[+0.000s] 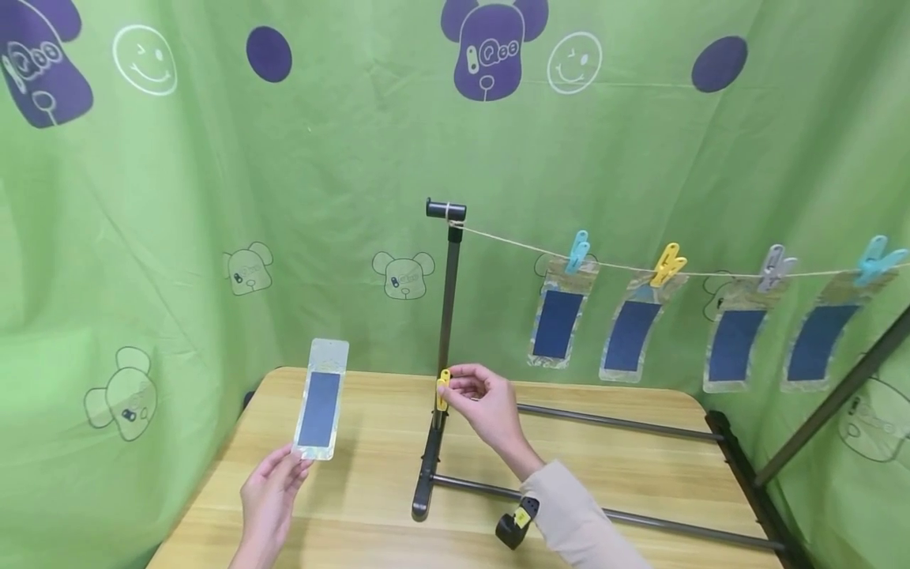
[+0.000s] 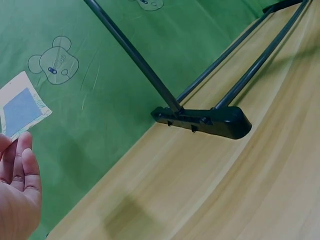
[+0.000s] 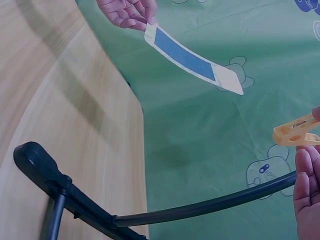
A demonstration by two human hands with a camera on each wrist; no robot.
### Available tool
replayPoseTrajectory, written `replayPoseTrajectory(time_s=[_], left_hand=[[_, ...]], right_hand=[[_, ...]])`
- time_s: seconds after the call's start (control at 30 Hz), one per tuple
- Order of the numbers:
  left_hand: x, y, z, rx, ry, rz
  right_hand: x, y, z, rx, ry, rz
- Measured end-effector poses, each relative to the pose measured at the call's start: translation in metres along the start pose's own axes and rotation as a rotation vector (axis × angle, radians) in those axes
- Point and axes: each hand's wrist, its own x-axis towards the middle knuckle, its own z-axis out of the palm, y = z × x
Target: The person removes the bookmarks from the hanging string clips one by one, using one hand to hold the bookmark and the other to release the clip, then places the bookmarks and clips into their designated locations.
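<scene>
One card (image 1: 319,409) with a dark blue panel tilts up over the table's left part, its lower edge pinched between the left hand's (image 1: 270,498) thumb and fingers. The right hand (image 1: 492,407) pinches a yellow peg (image 1: 442,399) in front of the stand's upright post (image 1: 449,308), well apart from the card. From the post's top a string (image 1: 522,243) runs rightward, bearing four similar cards (image 1: 558,324) under blue, yellow, grey and blue pegs (image 1: 578,253). The stand's black foot (image 1: 423,486) rests on the wooden table (image 1: 377,474); behind hangs a green curtain (image 1: 341,182).
</scene>
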Motion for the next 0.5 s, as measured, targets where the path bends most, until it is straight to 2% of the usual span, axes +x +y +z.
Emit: replayPoseTrajectory(time_s=[0.5], left_hand=[[-0.001, -0.005, -0.012, 0.047, 0.008, -0.028]], right_hand=[[-0.002, 0.027, 0.011, 0.009, -0.004, 0.021]])
